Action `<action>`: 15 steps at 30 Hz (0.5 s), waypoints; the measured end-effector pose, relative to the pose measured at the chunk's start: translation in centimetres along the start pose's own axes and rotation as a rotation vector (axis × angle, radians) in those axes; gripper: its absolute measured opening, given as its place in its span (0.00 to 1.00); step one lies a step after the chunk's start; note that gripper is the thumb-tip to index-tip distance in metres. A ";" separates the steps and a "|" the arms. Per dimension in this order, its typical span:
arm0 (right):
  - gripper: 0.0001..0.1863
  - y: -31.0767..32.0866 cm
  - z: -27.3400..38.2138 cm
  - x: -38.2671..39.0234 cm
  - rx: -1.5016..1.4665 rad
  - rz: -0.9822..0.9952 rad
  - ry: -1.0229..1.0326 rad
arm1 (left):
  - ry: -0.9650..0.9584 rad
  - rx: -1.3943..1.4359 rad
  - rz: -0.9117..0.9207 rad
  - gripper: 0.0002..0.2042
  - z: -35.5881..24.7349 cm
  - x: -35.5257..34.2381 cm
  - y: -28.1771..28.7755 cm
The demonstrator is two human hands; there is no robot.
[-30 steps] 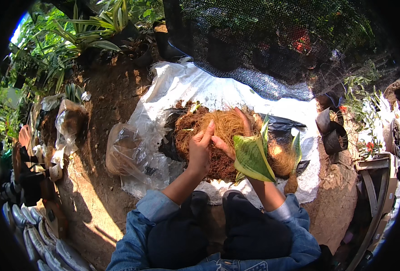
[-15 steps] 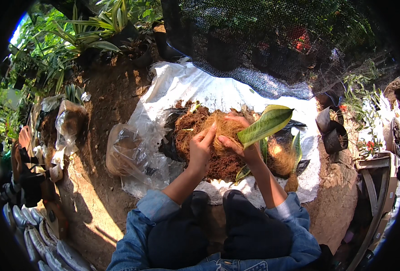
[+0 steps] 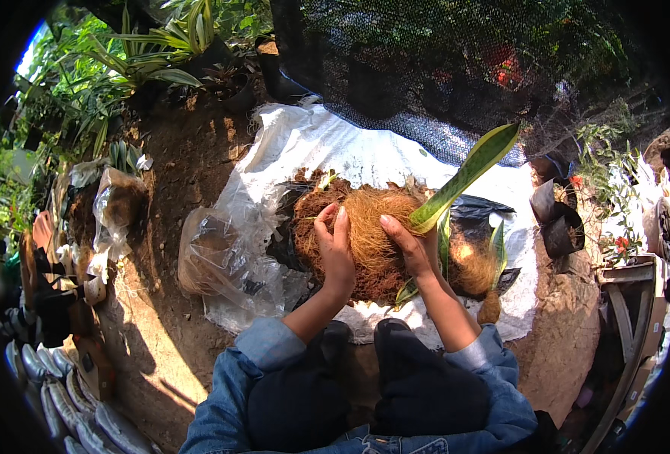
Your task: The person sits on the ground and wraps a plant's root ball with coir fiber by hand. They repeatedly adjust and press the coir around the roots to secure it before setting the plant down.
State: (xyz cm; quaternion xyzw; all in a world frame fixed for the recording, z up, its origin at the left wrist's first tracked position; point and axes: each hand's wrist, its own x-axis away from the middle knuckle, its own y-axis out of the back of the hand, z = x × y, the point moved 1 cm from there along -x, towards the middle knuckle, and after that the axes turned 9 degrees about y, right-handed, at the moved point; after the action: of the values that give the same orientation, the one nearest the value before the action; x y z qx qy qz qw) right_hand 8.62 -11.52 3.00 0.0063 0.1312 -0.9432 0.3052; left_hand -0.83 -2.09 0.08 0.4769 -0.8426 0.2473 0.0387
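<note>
- Denim cuffs [image 3: 271,342] lie nearest me, at seven and five o'clock from the fibre bundle [image 3: 373,231], with dark shoes [image 3: 390,327] between them at six.
- Of my two hands, the left hand [image 3: 335,256], at eight o'clock, curls loosely at the bundle's edge; I cannot tell whether it grips any strands.
- My right hand [image 3: 420,256], at four o'clock, is partly closed on the bundle, thumb in front, other fingers hidden.
- Central in my view, the bundle is held over reddish-brown soil [image 3: 373,286]; a yellow-edged green leaf [image 3: 471,174] rises from it toward two.
- Another fibre clump [image 3: 471,268] lies at four, a clear plastic bag [image 3: 214,257] at nine.
- White sheeting [image 3: 312,144] spreads behind, toward twelve.
- Farthest, I see dark netting [image 3: 464,83] at one and striped plants [image 3: 174,76] at eleven.
</note>
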 end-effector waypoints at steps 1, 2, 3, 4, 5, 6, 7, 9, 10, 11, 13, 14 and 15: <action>0.15 -0.1 0.0 -0.1 -0.060 -0.015 0.026 | -0.046 -0.042 -0.076 0.19 -0.5 0.4 -0.1; 0.15 0.0 0.0 -0.1 -0.103 -0.037 0.024 | -0.446 -0.286 -0.077 0.25 -1.3 1.3 -0.2; 0.15 0.0 0.0 -0.1 -0.131 -0.078 -0.042 | -0.633 -0.444 -0.001 0.27 -1.9 2.1 -0.4; 0.17 0.1 0.3 -0.1 -0.022 -0.056 0.133 | -0.802 -0.610 0.088 0.29 -2.4 3.0 -0.5; 0.17 0.1 0.4 -0.2 -0.008 -0.048 0.114 | -0.981 -0.727 0.174 0.32 -2.8 3.7 -0.7; 0.17 0.2 0.7 -0.1 0.003 -0.036 0.105 | -0.982 -0.897 0.274 0.40 -2.8 4.2 -1.1; 0.17 0.2 1.0 -0.1 0.013 -0.032 0.092 | -0.862 -0.905 0.349 0.42 -2.7 4.2 -1.4; 0.17 0.1 1.5 0.0 0.046 -0.003 0.092 | -0.681 -0.871 0.488 0.46 -2.5 3.8 -2.1; 0.17 0.1 1.7 -0.1 0.063 0.008 0.089 | -0.734 -0.902 0.482 0.53 -2.5 3.5 -2.2; 0.17 0.1 1.9 -0.1 0.077 0.026 0.092 | -0.707 -0.878 0.493 0.53 -2.6 3.2 -2.4; 0.18 0.1 2.0 -0.4 0.103 0.066 0.098 | -0.656 -0.824 0.506 0.55 -2.8 2.7 -2.4; 0.19 0.1 2.1 -0.5 0.129 0.116 0.147 | -0.660 -0.833 0.501 0.55 -2.9 2.5 -2.4; 0.19 0.1 2.1 -0.6 0.156 0.163 0.198 | -0.666 -0.833 0.494 0.55 -3.2 2.2 -2.3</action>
State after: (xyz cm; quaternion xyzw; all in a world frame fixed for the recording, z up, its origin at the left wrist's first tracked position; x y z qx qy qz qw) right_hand 9.32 -11.80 5.08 0.1334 0.0862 -0.9173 0.3652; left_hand -0.67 -3.36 4.39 0.2632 -0.9216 -0.2662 -0.1025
